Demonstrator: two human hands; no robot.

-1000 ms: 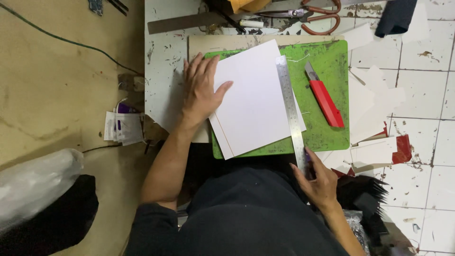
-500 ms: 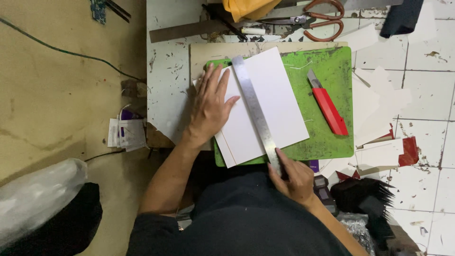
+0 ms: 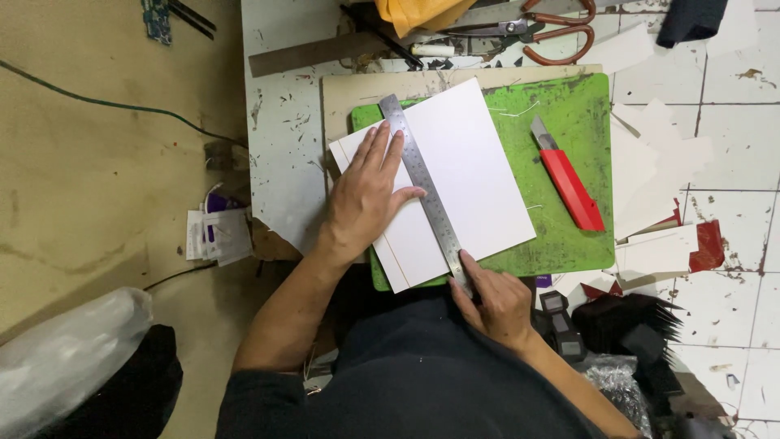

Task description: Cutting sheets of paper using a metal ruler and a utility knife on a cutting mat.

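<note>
Our right hand (image 3: 497, 302) pinched the near end of the steel ruler (image 3: 424, 192), which had swung further left across the white card (image 3: 471, 175) since half a second before. Our left hand (image 3: 366, 195) pressed flat and open on card and ruler. Beneath lay the scuffed green cutting mat (image 3: 581, 122), a red utility knife (image 3: 569, 183) right of the ruler, scissors (image 3: 552, 32) beyond, tiled floor around.

Scuffed, paint-flecked pale grey counter (image 3: 284, 146). Directly on it: a beige board (image 3: 341, 89) under a green cutting mat (image 3: 581, 106), a long grey metal bar (image 3: 317, 53) at the far edge, orange-handled scissors (image 3: 556, 36), an orange cloth (image 3: 414, 12). White tiled floor (image 3: 731, 146) on the right carries white card offcuts (image 3: 658, 171) and red scraps (image 3: 707, 244).
</note>
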